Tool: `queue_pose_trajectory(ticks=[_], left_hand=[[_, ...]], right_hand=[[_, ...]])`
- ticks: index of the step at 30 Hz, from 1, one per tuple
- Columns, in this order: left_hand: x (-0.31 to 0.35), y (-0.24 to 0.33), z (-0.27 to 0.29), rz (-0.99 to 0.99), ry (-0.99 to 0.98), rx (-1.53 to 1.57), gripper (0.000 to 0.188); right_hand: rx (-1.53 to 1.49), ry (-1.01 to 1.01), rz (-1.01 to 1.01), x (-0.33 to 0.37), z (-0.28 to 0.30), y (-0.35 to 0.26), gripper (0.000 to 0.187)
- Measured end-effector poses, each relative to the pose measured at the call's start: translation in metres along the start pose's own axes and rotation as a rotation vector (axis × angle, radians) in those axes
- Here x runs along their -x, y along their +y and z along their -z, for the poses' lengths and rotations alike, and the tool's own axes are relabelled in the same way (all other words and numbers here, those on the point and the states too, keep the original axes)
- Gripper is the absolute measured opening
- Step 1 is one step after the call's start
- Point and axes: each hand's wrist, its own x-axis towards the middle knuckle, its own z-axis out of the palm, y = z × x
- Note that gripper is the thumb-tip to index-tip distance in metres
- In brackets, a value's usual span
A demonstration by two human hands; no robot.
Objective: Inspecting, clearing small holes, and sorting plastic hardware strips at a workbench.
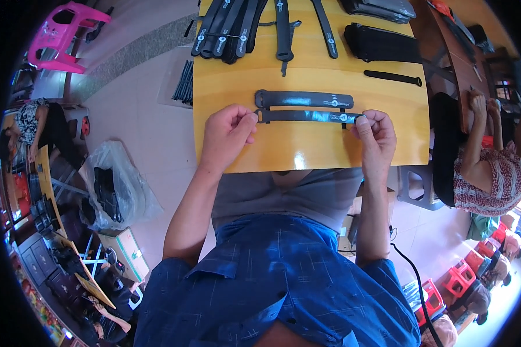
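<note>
A narrow black strap [298,116] with pale printing is stretched sideways over the near part of the yellow table [226,81]. At its left end, beside the small slotted tip, my left hand [230,134] pinches it between thumb and fingers. My right hand [377,136] grips its other end with the thumb on top. Just beyond lies a wider black strap [301,99], parallel to the first, with a rounded end on the right. Short dark tabs show between the two straps near both ends; how they join I cannot tell.
Black straps [228,34] lie bunched at the far left, with a single strap [283,34] beside them. A black stack [382,43] and a short strap [392,77] lie at right. A plastic bag [121,185] stands on the floor left; a person [486,173] sits right.
</note>
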Motion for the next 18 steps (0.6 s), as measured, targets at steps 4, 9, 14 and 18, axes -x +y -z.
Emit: queue_pose_trajectory(ticks=[4, 9, 14, 18], left_hand=[[-0.008, -0.003, 0.000, -0.034, 0.029, -0.076, 0.014], [-0.013, -0.004, 0.000, -0.029, 0.039, -0.118, 0.013], [-0.022, -0.008, 0.000, -0.094, 0.049, -0.211, 0.011], [-0.027, -0.002, -0.002, -0.065, 0.051, -0.254, 0.012]], right_hand=[[0.046, -0.008, -0.013, -0.008, -0.002, 0.001, 0.010], [0.080, -0.011, -0.017, -0.013, -0.002, 0.004, 0.010], [-0.006, 0.001, -0.086, -0.019, 0.001, 0.010, 0.011], [0.055, 0.005, -0.104, -0.025, 0.000, 0.006, 0.010]])
